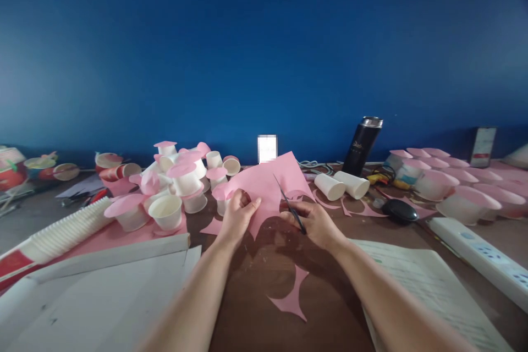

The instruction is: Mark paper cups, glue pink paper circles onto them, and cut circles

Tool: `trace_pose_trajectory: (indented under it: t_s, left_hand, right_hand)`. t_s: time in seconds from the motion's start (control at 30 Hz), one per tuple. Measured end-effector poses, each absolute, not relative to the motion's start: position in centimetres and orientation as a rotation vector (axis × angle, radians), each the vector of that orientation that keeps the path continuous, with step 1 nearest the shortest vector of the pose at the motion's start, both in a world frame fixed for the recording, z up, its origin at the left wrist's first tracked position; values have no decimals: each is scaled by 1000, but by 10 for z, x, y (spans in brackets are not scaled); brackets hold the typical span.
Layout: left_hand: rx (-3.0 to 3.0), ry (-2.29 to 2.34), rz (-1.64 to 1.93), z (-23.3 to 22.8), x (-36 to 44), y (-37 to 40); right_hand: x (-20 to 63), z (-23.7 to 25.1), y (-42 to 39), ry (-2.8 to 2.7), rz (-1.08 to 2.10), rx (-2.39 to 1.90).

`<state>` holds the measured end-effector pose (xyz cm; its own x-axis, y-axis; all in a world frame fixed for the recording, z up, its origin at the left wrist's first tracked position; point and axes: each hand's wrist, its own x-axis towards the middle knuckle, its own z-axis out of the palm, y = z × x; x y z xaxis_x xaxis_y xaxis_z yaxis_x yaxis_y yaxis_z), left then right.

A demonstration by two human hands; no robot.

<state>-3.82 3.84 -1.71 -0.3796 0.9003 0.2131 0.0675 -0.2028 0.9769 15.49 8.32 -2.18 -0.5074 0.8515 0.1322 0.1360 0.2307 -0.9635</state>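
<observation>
My left hand (240, 213) pinches the lower left part of a sheet of pink paper (274, 181) between thumb and fingers. The sheet is raised off the brown table (251, 297), and its edges are cut in curves. In my right hand (315, 223) is a pair of scissors (293, 210) with dark handles, fingers closed around them. The blades point up and to the left, against the right part of the sheet; how far apart they are is hard to make out. Below my hands a curved pink paper scrap (292, 297) lies on the table.
Left stand white paper cups (165, 212) with pink paper tops and a long cup stack (74, 231). Two cups (329, 186) lie behind my right hand, near a black thermos (362, 146). Further right are a computer mouse (399, 210), a power strip (478, 256) and more pink-topped cups (468, 203).
</observation>
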Motion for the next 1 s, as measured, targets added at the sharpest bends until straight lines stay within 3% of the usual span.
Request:
trace_pose_trajectory:
  t_s: [1.0]
  left_hand:
    - [1171,1257,1718,-31,-48,49]
  right_hand:
    - [158,-18,83,-1759,1403,-962]
